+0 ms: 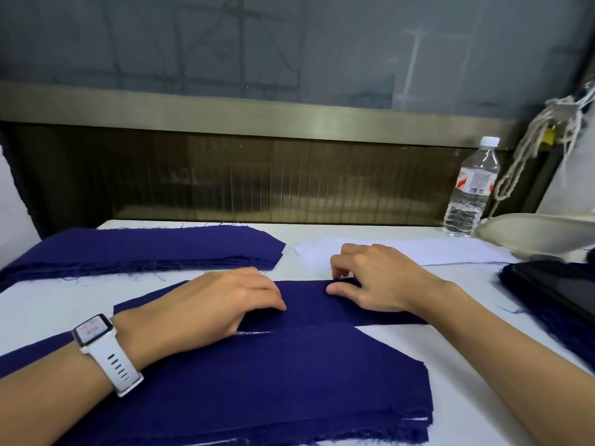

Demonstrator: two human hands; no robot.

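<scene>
A deep navy blue, plain and unpatterned, is shown by the fabric strip [309, 300] at the centre. The same navy is seen on the near stack [257, 387] at six o'clock, crossed by a thin white chalk line [254, 333], and on the frayed far stack [145, 246] at ten o'clock. The table [48, 304] is white. The watch [96, 331] at eight o'clock is fitted with a white strap. At two o'clock, a clear bottle [471, 188] is marked by a white cap and a red-and-white label.
</scene>
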